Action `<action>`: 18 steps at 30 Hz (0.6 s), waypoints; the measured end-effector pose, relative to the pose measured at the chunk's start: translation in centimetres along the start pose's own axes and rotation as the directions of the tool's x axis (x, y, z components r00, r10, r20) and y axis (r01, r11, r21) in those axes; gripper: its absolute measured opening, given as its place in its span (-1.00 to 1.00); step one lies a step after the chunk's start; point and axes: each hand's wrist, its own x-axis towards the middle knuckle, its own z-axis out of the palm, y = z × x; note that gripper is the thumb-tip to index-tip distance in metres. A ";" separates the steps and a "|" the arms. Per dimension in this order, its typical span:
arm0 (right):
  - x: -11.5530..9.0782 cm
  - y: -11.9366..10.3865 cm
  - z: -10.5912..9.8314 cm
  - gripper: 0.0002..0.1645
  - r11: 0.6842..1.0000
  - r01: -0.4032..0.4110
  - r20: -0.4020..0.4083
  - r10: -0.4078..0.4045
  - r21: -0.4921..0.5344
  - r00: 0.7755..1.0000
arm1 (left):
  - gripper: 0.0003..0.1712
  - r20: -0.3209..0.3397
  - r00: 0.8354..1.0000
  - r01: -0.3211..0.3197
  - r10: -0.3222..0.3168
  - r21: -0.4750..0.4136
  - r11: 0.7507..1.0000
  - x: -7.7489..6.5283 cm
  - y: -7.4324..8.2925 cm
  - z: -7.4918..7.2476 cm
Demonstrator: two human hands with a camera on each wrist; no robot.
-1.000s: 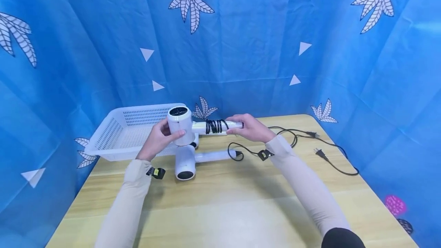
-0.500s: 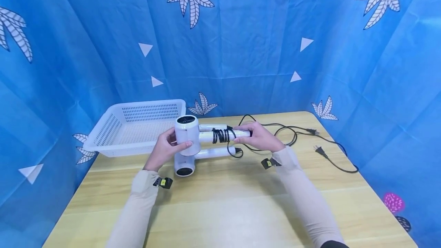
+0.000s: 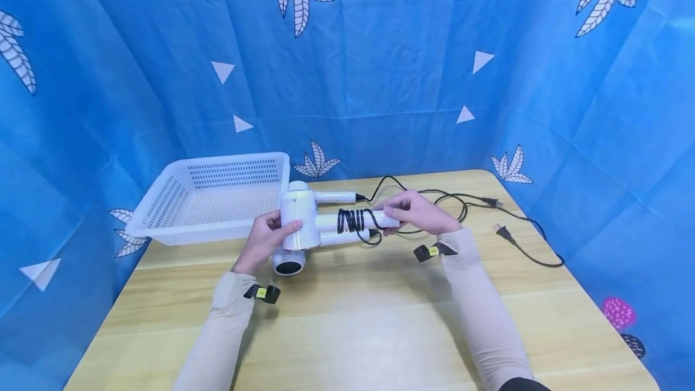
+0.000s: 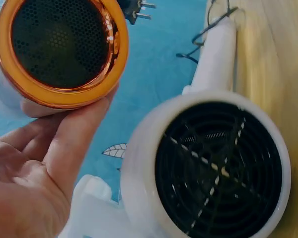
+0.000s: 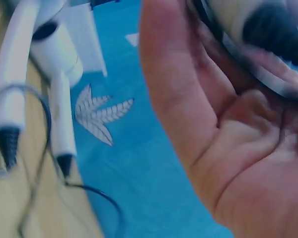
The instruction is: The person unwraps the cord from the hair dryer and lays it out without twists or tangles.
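Note:
A white hair dryer (image 3: pixel 301 222) is held level above the table, its black cord (image 3: pixel 352 221) wound round the handle. My left hand (image 3: pixel 263 243) grips its barrel, thumb on the front. In the left wrist view a shiny orange ring (image 4: pixel 64 97) frames the dark mesh at one end of it. My right hand (image 3: pixel 420 211) holds the handle's end, near the black cord sleeve (image 5: pixel 275 32). Partly hidden underneath lies a second white hair dryer (image 3: pixel 282 254), its dark grille (image 4: pixel 218 168) facing the left wrist camera. A third hair dryer (image 3: pixel 335 197) lies behind.
A white perforated basket (image 3: pixel 201 235) stands at the back left, close to the dryers. Black cords (image 3: pixel 429 190) trail right across the wooden table (image 3: pixel 347 330), with two plugs (image 3: pixel 504 232) near its right side. A blue patterned curtain (image 3: pixel 396 77) surrounds the table.
Both hands have brought the held hair dryer lower, nearer and slightly right, away from the basket. Its barrel has turned, so the dark top end no longer shows in the head view.

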 end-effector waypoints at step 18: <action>1.1 5.0 1.1 -0.17 0.847 -0.113 0.147 0.042 0.519 0.988 | -0.31 0.032 0.987 0.158 -0.157 -0.042 0.987 -0.1 0.1 -0.3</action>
